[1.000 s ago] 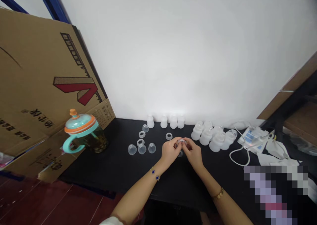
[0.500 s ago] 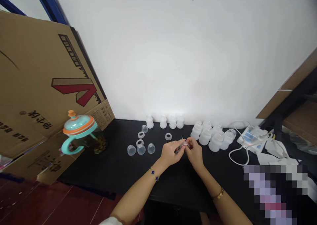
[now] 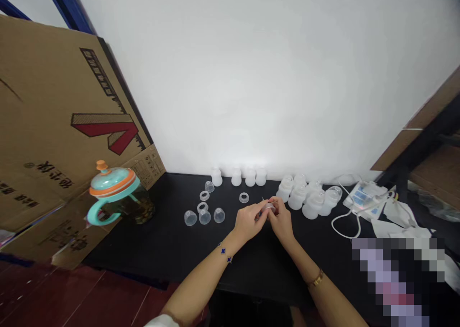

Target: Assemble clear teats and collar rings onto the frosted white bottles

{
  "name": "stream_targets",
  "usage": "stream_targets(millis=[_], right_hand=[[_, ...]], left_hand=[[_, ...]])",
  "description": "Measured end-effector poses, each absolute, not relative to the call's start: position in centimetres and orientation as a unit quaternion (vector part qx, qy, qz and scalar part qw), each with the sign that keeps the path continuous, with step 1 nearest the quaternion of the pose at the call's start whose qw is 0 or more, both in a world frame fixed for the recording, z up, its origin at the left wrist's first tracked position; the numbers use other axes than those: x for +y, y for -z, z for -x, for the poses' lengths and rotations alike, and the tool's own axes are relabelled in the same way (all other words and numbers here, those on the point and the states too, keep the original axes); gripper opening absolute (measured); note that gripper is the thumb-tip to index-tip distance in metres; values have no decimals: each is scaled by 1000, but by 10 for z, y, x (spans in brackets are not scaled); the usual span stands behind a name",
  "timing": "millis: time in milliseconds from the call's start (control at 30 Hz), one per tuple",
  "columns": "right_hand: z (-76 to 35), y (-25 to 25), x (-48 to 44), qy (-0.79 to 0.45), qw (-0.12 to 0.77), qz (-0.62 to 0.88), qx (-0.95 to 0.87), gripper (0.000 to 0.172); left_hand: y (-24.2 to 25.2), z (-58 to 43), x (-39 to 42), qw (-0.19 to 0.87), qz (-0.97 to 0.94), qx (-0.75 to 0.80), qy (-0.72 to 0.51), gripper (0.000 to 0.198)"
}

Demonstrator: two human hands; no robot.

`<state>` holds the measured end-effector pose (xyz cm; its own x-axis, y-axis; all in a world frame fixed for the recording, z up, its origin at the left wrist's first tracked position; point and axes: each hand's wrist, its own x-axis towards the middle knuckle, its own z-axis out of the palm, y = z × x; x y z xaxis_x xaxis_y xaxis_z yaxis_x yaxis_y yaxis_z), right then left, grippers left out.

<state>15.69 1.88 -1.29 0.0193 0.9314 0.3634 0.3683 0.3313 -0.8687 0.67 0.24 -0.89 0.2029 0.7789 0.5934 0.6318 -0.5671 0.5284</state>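
My left hand point(image 3: 249, 221) and my right hand point(image 3: 282, 221) meet above the front middle of the black table. Both are closed, with fingertips pinching a whitish bottle collar ring point(image 3: 269, 205) between them. A thin dark point sticks up beside the ring at my left fingers; its kind is too small to make out. Just behind my hands lies another collar ring point(image 3: 244, 197). To the left are two more collar rings point(image 3: 204, 195) and several clear dome caps point(image 3: 219, 215). Right of my hands stand several capped baby bottles point(image 3: 313, 204).
Several bottles without caps point(image 3: 236, 177) stand along the white wall. A teal and orange lidded jug point(image 3: 113, 190) is at left by a large cardboard box point(image 3: 46, 101). White cable point(image 3: 345, 235), a white device and papers point(image 3: 404, 216) lie at right.
Both hands keep hold of the collar ring, and my fingers have shifted slightly around it. The camera view has moved a little. Other things on the table stay put.
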Motion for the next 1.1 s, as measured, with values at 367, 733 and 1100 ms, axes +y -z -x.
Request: stream_targets(millis=[367, 733, 1100], right_hand=[[-152, 11, 20, -428, 538, 423, -590, 63], [-149, 7, 17, -435, 553, 394, -592, 60], [-152, 9, 24, -511, 583, 356, -522, 48]], left_hand=[[0, 0, 13, 234, -646, 499, -528, 21], [0, -2, 15, 324, -582, 457, -590, 7], [4, -6, 15, 309, -632, 410, -580, 42]])
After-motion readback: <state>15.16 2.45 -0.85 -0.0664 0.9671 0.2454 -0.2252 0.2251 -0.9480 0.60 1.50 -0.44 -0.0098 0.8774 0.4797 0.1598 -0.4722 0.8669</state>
